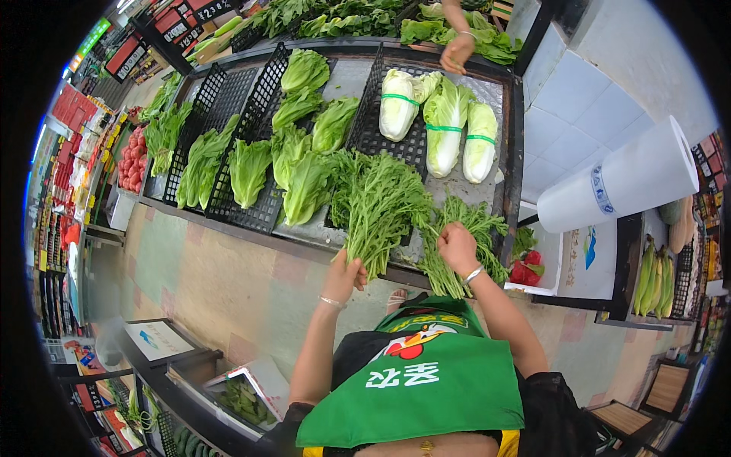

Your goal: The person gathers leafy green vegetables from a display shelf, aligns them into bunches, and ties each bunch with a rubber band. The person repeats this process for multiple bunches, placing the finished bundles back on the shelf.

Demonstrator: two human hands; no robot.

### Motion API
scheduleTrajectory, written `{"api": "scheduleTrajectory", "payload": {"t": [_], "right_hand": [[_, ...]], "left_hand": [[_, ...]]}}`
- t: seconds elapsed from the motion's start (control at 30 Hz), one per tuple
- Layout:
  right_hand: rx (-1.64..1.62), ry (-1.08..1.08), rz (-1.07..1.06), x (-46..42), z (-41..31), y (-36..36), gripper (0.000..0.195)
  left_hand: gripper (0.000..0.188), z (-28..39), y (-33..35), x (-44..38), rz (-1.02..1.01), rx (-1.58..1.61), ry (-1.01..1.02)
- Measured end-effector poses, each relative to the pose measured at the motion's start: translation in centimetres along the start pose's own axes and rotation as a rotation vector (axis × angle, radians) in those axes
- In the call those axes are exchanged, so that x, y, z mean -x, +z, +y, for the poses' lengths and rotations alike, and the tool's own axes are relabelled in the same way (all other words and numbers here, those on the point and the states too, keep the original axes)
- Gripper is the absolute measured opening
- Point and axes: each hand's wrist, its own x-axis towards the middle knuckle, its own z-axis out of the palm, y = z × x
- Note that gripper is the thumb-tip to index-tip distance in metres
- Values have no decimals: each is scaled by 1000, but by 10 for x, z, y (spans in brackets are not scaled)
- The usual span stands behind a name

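Note:
My left hand (344, 277) holds the stem ends of a large bunch of leafy greens with feathery leaves (382, 205), which lies at the front edge of the display stand. To its right, my right hand (457, 248) is over a second bunch of the same greens (442, 277), its fingers curled at the stems; whether they grip any is hard to tell. Behind the bunches lie napa cabbages (445, 128) banded with green tape. Heads of leafy lettuce (306, 188) sit to the left, in and beside black plastic crates (268, 108).
Another person's hand (457, 52) reaches in over the stand's far edge, above the cabbages. A large roll of plastic bags (617, 177) juts out at the right. Beyond it lie corn cobs (654, 280). At the lower left stands an open foam box with greens (245, 400).

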Motion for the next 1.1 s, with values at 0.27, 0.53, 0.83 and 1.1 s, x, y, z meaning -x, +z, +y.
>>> {"api": "scheduleTrajectory", "payload": {"t": [0.27,0.53,0.83,1.1], "right_hand": [[-1497,711,-578,-12,-31,-45,11],[-1556,792,-712,1,-107,27,9],[-754,400,-214,28,-64,36,17],[-451,526,-436,-9,-54,65,25]], "left_hand": [[9,-4,-6,3,99,161,71],[11,2,-11,6,43,94,19],[17,-4,-20,0,84,41,78],[24,1,-5,5,93,61,88]]}}
